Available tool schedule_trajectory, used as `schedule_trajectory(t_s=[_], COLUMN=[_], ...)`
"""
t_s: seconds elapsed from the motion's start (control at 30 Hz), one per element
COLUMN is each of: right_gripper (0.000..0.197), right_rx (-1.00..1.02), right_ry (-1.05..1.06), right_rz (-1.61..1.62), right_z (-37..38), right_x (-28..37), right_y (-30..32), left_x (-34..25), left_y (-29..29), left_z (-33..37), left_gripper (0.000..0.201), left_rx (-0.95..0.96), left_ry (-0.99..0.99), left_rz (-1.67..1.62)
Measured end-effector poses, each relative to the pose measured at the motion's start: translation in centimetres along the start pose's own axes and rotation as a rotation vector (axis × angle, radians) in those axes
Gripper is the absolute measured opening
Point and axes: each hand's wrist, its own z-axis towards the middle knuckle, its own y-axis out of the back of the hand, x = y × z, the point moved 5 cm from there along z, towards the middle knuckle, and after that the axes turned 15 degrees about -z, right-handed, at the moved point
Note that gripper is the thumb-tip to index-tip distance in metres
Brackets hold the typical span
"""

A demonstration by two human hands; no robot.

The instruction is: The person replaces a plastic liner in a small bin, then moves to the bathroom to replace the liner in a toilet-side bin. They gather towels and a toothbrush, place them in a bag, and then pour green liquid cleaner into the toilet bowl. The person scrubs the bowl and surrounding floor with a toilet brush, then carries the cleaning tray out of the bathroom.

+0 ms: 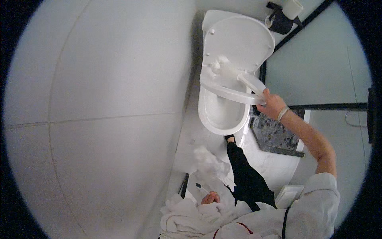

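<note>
Gripping a white handle (251, 85), the right hand (272, 104) has its fingers closed in narrow, right by the front of the tilted seat ring (232, 94). Handle runs fwd & left from those fingers to a fuzzy white head (223, 67) near the hinge side. Ring is up off the bowl (223, 115), prob b/c the same fingers prop its edge; that angle leaves a gap for the handle. Bowl sits left of & below the fingers; raised lid (238, 42) stands beyond, prob leaning back so it needs no holding.

Left hand (211, 198), well back & left of the right fingers, is close to the body w/ fingers curled small round a dark-tipped stick (201, 186), tip pointing fwd-left, prob kept low to be clear of the ring. White cloth (187, 219) is bunched just beside & behind these fingers; a pale crumpled mass (211, 163) lies fwd of them.

Hard to tell: whether right fingertips also hook the ring (hidden), white-on-white edges of handle vs ring, what the fuzzy head's made of (washed out). Crumpled mass is blurry, cloth or bag unclear. Left thumb & stick's lower end mostly covered.
</note>
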Motion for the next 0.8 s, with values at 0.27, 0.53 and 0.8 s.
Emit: schedule_trajectory(t_s=[0.27, 0.53, 0.8], right_gripper=[0.031, 0.034, 0.030], right_rx=[-0.588, -0.586, -0.542], right_ry=[-0.038, 0.058, 0.490], right_rz=[0.166, 0.099, -0.311], right_z=[6.8, 17.2, 16.6], right_x=[-5.4, -9.8, -7.5], right_y=[2.1, 5.5, 6.9], left_x=[-0.2, 2.3, 4.5], left_y=[-5.6, -8.1, -8.3], left_z=[2.1, 4.7, 4.9], left_gripper=[0.045, 0.037, 0.039], left_rx=[-0.219, -0.029, -0.012], left_ry=[-0.135, -0.042, 0.027], left_rz=[0.592, 0.194, 0.319])
